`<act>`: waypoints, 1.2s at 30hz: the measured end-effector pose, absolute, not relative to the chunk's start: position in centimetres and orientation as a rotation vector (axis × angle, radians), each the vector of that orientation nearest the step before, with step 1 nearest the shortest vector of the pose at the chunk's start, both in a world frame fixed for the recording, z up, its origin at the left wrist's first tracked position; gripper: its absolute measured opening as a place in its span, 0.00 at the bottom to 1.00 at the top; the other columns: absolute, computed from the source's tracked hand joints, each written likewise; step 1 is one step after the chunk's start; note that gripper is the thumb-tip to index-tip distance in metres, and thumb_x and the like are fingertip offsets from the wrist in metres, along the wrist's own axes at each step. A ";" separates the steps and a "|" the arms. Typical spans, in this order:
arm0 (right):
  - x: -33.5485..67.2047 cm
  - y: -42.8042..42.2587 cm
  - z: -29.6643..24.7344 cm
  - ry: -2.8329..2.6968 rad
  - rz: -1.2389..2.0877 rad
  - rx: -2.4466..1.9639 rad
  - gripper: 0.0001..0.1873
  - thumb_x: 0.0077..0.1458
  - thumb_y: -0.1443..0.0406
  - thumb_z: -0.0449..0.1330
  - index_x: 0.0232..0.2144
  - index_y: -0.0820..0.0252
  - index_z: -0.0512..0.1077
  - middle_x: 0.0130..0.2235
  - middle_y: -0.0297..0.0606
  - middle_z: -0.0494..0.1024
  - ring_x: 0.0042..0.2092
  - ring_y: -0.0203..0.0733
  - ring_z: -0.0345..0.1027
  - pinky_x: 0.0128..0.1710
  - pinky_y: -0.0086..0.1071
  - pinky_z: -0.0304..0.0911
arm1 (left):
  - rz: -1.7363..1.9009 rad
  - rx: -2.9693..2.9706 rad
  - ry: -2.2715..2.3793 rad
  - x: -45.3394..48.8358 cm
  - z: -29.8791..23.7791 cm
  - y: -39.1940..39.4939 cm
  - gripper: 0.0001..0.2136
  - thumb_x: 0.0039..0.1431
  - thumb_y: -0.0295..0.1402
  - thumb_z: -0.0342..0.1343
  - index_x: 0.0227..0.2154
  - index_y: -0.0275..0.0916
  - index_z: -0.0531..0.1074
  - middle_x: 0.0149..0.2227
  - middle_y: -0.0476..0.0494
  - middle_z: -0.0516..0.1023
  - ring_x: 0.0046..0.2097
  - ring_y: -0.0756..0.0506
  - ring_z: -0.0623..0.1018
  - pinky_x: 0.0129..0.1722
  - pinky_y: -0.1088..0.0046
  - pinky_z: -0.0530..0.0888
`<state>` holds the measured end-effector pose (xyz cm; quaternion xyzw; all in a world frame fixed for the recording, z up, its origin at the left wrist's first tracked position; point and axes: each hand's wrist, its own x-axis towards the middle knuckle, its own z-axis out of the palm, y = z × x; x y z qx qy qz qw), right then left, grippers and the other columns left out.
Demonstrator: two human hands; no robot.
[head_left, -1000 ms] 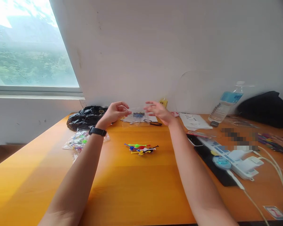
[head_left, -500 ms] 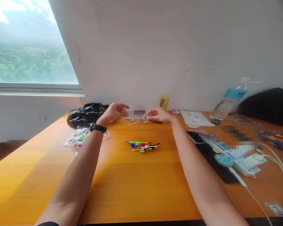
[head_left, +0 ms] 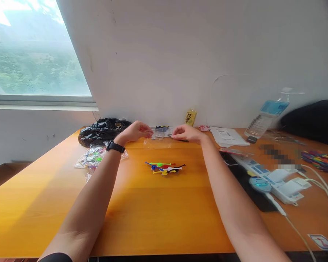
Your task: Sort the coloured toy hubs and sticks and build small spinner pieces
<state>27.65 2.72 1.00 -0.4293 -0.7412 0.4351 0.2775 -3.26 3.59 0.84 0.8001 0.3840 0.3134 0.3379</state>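
At the back of the table, a clear plastic bag (head_left: 157,143) spans the gap between my two hands. My left hand (head_left: 136,131) has its fingers pinched together at the bag's left side. On the right side, the fingers of my right hand (head_left: 187,134) are closed on the bag's edge. Small grey and dark bits show in or behind the see-through film; which of these I cannot tell. Nearer to me, between my forearms, lies a small pile of colourful plastic pieces (head_left: 165,168) in blue, green, red, yellow, white and black.
A black plastic bag (head_left: 101,133) and a clear bag of colourful pieces (head_left: 91,158) lie left. To the right are a power strip (head_left: 282,187) with cables, a phone (head_left: 228,158), white papers (head_left: 228,136), a water bottle (head_left: 268,116) and a yellow packet (head_left: 190,117) by the wall.
My left hand's fingers have closed at the clear bag's left side and moved slightly right. The bag hangs a little lower and wider. The pile of pieces has not moved.
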 end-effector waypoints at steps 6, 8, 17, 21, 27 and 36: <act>27.4 2.3 1.9 -1.935 1.142 -1.035 0.22 0.39 0.52 0.78 0.31 0.61 0.79 0.31 0.37 0.81 0.35 0.40 0.73 0.39 0.34 0.67 | 0.872 2.096 1.011 -3.3 1.2 3.3 0.15 0.50 0.39 0.74 0.37 0.35 0.83 0.36 0.40 0.87 0.37 0.45 0.83 0.38 0.73 0.78; 27.3 2.0 2.5 -1.958 1.106 -0.994 0.21 0.41 0.53 0.78 0.32 0.61 0.80 0.33 0.37 0.82 0.36 0.40 0.73 0.42 0.35 0.67 | 0.878 2.053 0.993 -3.5 1.5 3.0 0.15 0.56 0.42 0.71 0.40 0.36 0.83 0.40 0.38 0.87 0.39 0.44 0.84 0.40 0.71 0.80; 26.1 0.2 4.9 -1.932 0.905 -0.888 0.19 0.45 0.53 0.76 0.35 0.59 0.83 0.37 0.41 0.85 0.42 0.45 0.77 0.48 0.41 0.71 | 0.868 2.107 0.924 -4.2 4.5 0.9 0.21 0.60 0.48 0.68 0.48 0.38 0.82 0.53 0.37 0.84 0.56 0.40 0.82 0.57 0.65 0.78; 25.1 -1.3 6.3 -2.040 0.798 -0.846 0.14 0.51 0.54 0.72 0.36 0.57 0.84 0.40 0.41 0.86 0.45 0.47 0.78 0.49 0.42 0.71 | 0.623 2.104 0.756 -4.9 5.8 -0.3 0.26 0.71 0.54 0.54 0.60 0.40 0.77 0.56 0.37 0.83 0.58 0.40 0.81 0.58 0.65 0.77; 24.4 -3.6 8.2 -2.053 0.822 -0.819 0.16 0.52 0.52 0.72 0.39 0.55 0.84 0.41 0.40 0.86 0.47 0.49 0.79 0.49 0.43 0.72 | 0.646 2.036 0.736 -5.8 7.0 -1.5 0.28 0.72 0.54 0.51 0.60 0.38 0.76 0.53 0.34 0.84 0.53 0.40 0.84 0.56 0.64 0.79; 24.2 -6.0 9.9 -2.098 0.947 -0.720 0.19 0.57 0.51 0.71 0.46 0.52 0.84 0.46 0.41 0.86 0.53 0.51 0.78 0.56 0.48 0.71 | 0.720 2.184 0.782 -5.4 8.5 -3.2 0.23 0.71 0.51 0.56 0.55 0.39 0.80 0.49 0.35 0.85 0.49 0.42 0.84 0.49 0.69 0.80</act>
